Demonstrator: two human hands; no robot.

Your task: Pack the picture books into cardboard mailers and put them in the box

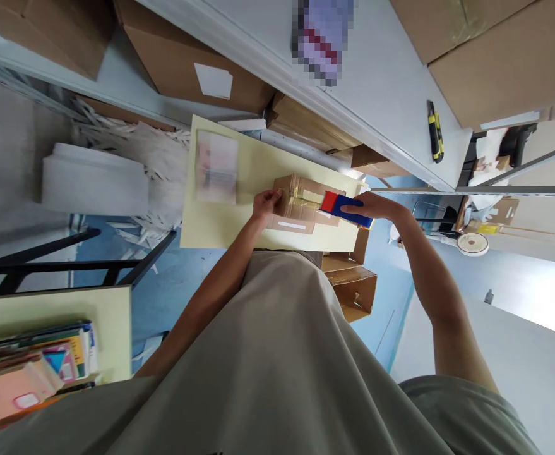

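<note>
Paper sheet [216,167] lies on worktop [211,227], well left of left hand [266,204]. Left fingers curled, pressing cardboard box [300,202] end. Box sits mid-worktop, between both hands. Right hand [369,205] fingers wrapped around tape dispenser [341,207], touching box top. Worktop edge just beyond; open boxes [353,284] below it.

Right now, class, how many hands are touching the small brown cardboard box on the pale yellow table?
2. The left hand steadies the small brown cardboard box at its left end; the right hand holds a red-and-blue tape dispenser against its right end.
</note>
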